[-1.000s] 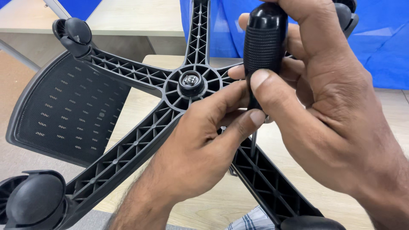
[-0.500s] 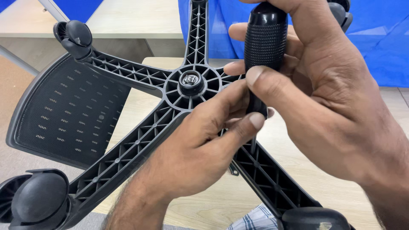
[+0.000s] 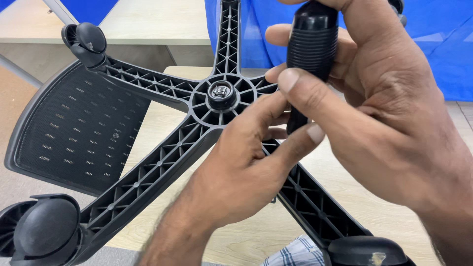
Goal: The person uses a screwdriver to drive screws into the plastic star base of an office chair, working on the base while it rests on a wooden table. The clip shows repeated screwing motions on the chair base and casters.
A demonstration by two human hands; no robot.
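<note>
A black five-spoke chair base (image 3: pixel 162 162) lies upside down in front of me, its round hub (image 3: pixel 221 93) facing up. My right hand (image 3: pixel 379 123) is wrapped around the ribbed black handle of a tool (image 3: pixel 313 47), held upright just right of the hub, thumb across its front. My left hand (image 3: pixel 236 172) reaches up from below. Its thumb and fingers pinch the narrow lower end of the tool (image 3: pixel 294 120) above the lower-right spoke (image 3: pixel 315 207). The tool's tip is hidden behind my fingers.
Black casters sit on the spoke ends at lower left (image 3: pixel 47 231), upper left (image 3: pixel 88 42) and bottom right (image 3: pixel 367 251). A black mesh chair panel (image 3: pixel 74 133) lies at left under the base. There are wooden tables (image 3: pixel 162 19) behind and blue sheeting (image 3: pixel 438 49) at upper right.
Both hands keep the same hold on the tool. The tool and hands have shifted only slightly against the base.
</note>
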